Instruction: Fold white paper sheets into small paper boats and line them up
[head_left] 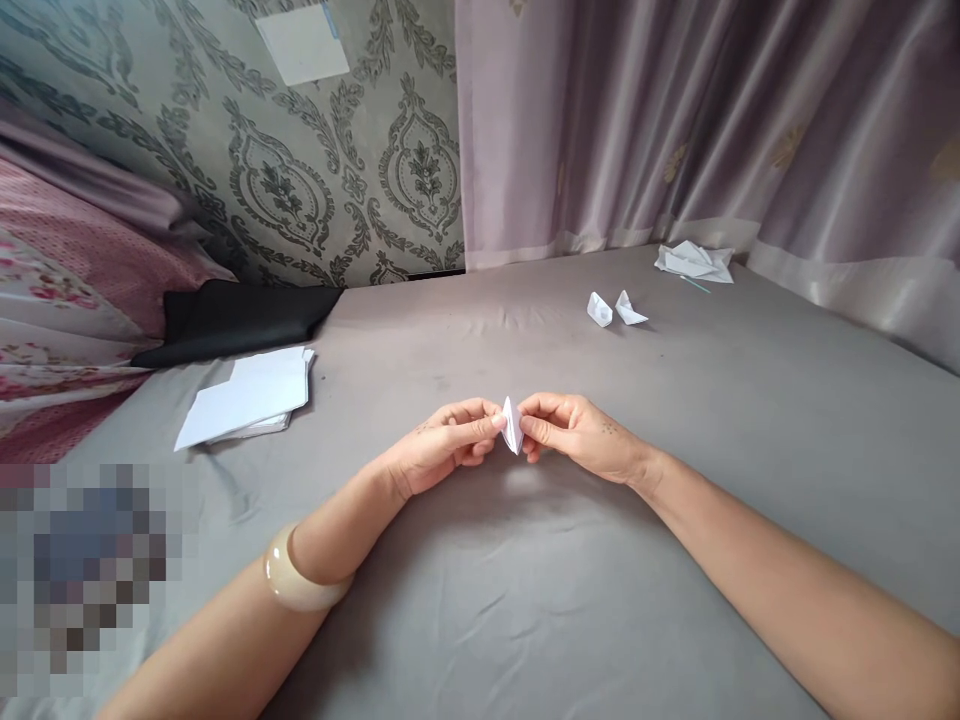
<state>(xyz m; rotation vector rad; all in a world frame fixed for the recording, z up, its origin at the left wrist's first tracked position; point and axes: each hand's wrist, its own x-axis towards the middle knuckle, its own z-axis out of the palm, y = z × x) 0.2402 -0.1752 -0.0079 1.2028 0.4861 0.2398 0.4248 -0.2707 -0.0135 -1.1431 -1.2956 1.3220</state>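
Note:
A small folded piece of white paper (511, 428), pointed at top and bottom, is held up between my two hands, a little above the grey sheet. My left hand (448, 440) pinches its left side between thumb and fingers. On the opposite side, my right hand (576, 433) grips the paper the same way, its fingers closed. Farther back to the right stand two small folded paper boats, one (600, 310) beside the other (631, 309). Neither hand touches them.
A stack of white paper sheets (251, 390) lies at the left, near a black cloth (244, 318). At the back right are folded white papers (694, 262) and a thin bluish stick (696, 285). Curtains (615, 120) hang along the back; the lower left is pixelated.

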